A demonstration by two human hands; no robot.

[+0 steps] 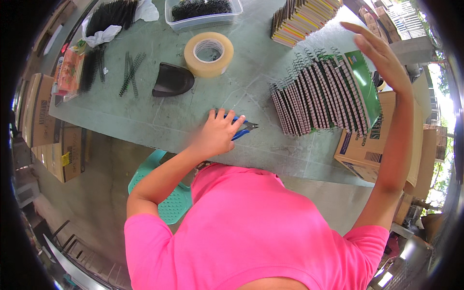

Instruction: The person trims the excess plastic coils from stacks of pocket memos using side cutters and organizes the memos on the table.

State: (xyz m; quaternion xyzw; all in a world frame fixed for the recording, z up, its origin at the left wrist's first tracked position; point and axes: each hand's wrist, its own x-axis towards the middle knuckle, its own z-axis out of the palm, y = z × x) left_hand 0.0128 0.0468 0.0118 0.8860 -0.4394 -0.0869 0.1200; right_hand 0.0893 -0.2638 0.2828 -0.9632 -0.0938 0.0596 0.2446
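My left hand is at the near edge of the table, its fingers bent over a pair of blue-handled wire cutters. The cutters' jaws point right, and the palm side of the hand is hidden. My right hand reaches out, fingers stretched and holding nothing, just beyond the far right end of a row of spiral-bound notebooks. The end notebook has a green cover. Wire coils stick out along the row's far side. Whether this hand touches the notebooks I cannot tell.
A tape roll lies mid-table beside a black curved piece. Loose black coils are at left. Behind stand a plastic tub of black coils and a notebook stack. A cardboard box is at right, a green stool below.
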